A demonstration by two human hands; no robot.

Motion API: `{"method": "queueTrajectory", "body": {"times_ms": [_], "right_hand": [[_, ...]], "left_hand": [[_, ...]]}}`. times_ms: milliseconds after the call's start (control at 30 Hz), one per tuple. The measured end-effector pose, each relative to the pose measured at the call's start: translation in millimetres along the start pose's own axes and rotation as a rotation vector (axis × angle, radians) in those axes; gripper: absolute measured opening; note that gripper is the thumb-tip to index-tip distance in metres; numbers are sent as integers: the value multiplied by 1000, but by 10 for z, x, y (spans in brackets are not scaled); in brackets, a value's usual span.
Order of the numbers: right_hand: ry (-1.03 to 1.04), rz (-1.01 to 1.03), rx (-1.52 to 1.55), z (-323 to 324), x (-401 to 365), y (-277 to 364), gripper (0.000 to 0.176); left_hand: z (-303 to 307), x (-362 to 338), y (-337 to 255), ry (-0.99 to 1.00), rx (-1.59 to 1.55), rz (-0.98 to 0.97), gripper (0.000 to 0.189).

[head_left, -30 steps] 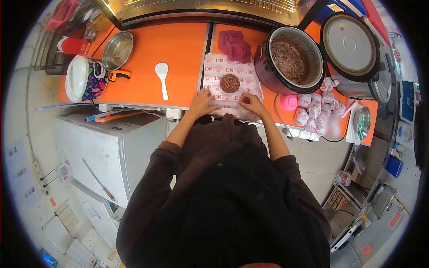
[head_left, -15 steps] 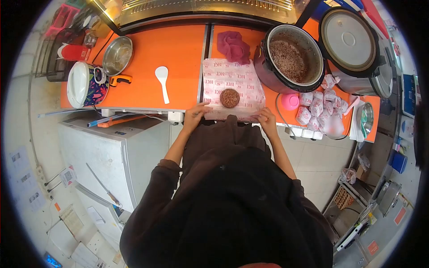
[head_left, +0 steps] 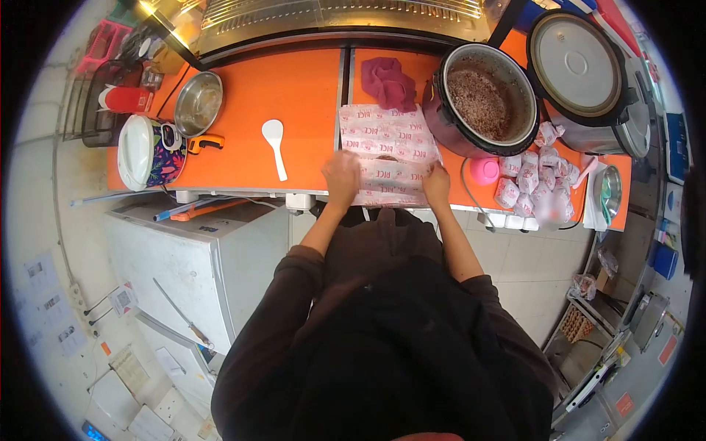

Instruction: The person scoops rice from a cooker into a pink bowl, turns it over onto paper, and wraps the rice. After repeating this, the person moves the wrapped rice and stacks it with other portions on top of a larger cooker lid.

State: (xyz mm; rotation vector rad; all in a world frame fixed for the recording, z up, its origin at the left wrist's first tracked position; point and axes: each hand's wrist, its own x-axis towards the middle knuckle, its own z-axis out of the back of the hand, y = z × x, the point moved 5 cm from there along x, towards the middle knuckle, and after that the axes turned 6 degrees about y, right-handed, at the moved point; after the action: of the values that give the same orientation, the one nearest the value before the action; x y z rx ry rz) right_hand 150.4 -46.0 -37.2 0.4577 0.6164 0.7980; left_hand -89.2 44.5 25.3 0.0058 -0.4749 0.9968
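Note:
A printed wrapping paper lies at the counter's front edge, its near part folded up and over. Only a thin dark strip of the rice patty shows above the fold; the rest is covered. My left hand is at the left end of the folded flap, closed on the paper, with its fingers smeared by motion. At the flap's right end, my right hand pinches the paper edge.
Behind the paper are a purple cloth and a cooker pot of brown rice. Wrapped bundles and a pink cup stand right. Left are a white rice paddle, a metal bowl and an orange-handled tool.
Both hands have lifted the paper's near edge and carried it away from me over the rice patty, which is now nearly hidden. The view has shifted slightly.

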Motion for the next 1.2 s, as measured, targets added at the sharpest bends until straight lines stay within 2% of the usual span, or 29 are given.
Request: {"method": "queueTrajectory", "body": {"times_ms": [33,67,133,167,233,367,433,533,667,733,833,867,933,967,1033,1067,1133,1167,1200], "right_hand": [[-94,90,-119,83,-19,194,36],[-95,89,-115,123,40,304,36],[-69,446,-157,81,257,624,49],[-65,447,-155,43,362,680,49],[-269,708,-342,-47,477,853,44],[-111,706,-438,-208,777,832,45],[327,533,-493,-294,928,760,51],[323,663,-642,-228,941,821,48],[273,704,-691,-142,868,1018,54],[501,388,-447,-142,941,880,56],[602,302,-464,-243,1087,716,58],[597,306,-469,-276,1130,676,58],[486,532,-727,-348,1101,696,53],[483,537,-727,-375,1112,674,53],[257,843,-578,-303,1062,830,45],[252,848,-578,-304,1071,829,45],[437,682,-239,-264,1116,801,35],[431,684,-242,-225,1148,824,35],[549,617,-382,-263,1198,778,36]], "left_hand": [[-185,-162,-56,170,-33,-240,37],[-356,-372,-105,342,-65,-477,46],[-184,-409,-291,399,-81,-489,53],[-120,-410,-398,454,-100,-499,61],[-140,-452,-431,469,-69,-474,64],[-192,-467,-497,463,4,-436,66],[-193,-444,-538,446,46,-438,67],[-207,-416,-576,478,38,-445,68],[-222,-383,-587,555,-61,-425,70],[-213,-391,-593,558,-16,-436,73],[-208,-392,-583,541,-18,-442,74],[-216,-377,-580,532,-18,-441,74],[-216,-403,-570,537,-17,-448,75],[-216,-402,-565,533,-13,-447,75],[-239,-405,-556,544,-26,-447,76],[-241,-407,-544,539,-22,-447,76],[-235,-408,-552,532,-48,-446,76],[-231,-409,-556,525,-48,-449,76],[-220,-404,-555,516,-49,-453,76]]}}
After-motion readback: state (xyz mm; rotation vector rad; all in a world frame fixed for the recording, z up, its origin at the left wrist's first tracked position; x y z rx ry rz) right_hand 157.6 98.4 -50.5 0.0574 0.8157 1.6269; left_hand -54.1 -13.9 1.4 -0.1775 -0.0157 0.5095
